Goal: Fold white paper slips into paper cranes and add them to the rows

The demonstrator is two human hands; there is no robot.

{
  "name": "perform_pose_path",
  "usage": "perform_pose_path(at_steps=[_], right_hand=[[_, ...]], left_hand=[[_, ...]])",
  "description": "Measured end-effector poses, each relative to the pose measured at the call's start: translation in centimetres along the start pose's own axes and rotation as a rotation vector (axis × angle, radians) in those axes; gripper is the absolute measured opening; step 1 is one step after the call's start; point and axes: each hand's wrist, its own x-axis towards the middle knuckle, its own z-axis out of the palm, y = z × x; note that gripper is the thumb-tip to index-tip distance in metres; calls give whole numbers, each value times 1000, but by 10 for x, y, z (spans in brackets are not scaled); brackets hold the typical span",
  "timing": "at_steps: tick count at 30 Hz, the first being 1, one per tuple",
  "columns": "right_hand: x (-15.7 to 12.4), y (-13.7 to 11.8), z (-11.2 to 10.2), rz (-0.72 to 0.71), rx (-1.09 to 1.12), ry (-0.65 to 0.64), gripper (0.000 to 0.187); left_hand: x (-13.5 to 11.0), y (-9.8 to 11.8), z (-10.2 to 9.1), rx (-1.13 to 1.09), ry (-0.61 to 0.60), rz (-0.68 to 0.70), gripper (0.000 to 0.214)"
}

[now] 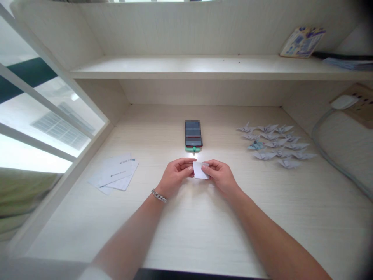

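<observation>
A small folded square of white paper [199, 172] is held just above the desk, in front of the phone. My right hand [220, 175] pinches its right side, thumb on top and fingers behind. At the paper's left edge is my left hand [176, 174], wearing a chain bracelet [159, 195]; its thumb and bent fingers close on that edge, and the fingertips are partly hidden. Over to the right, several folded paper cranes [276, 143] sit in rows, mostly white, with one bluish crane [256, 145] among them. On the left lie overlapping white paper sheets [121, 175] with small print.
A phone [193, 133] with a green piece at its lower end lies beyond my hands. A grey cable [326, 149] runs down the right side from a wall socket [361, 103]. The shelf [175, 64] above carries a printed packet [303, 42]. Window bars stand at left.
</observation>
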Motion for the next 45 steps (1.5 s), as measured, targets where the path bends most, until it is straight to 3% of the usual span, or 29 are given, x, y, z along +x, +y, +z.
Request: perform_pose_path(at_steps=[3,9,25,32,38,45], right_hand=[[-3,-5,3,109,79,-52,30],[-9,-11,10,271,183,-206,31],[-10,-11,9,314,229,-263,29],[-7,-3,8,178,190,-152,34],[-5,4,9,-83,-90,36,31],[-6,2,9,-130,-174,50,29]], left_hand=[[-2,2,4,51,-8,61,40],[-4,3,5,184,36,122,24],[-4,3,4,289,49,118,22],[-3,2,2,143,-5,97,24],[-1,1,-1,163,67,76,29],[0,-3,-3,194,63,55,29]])
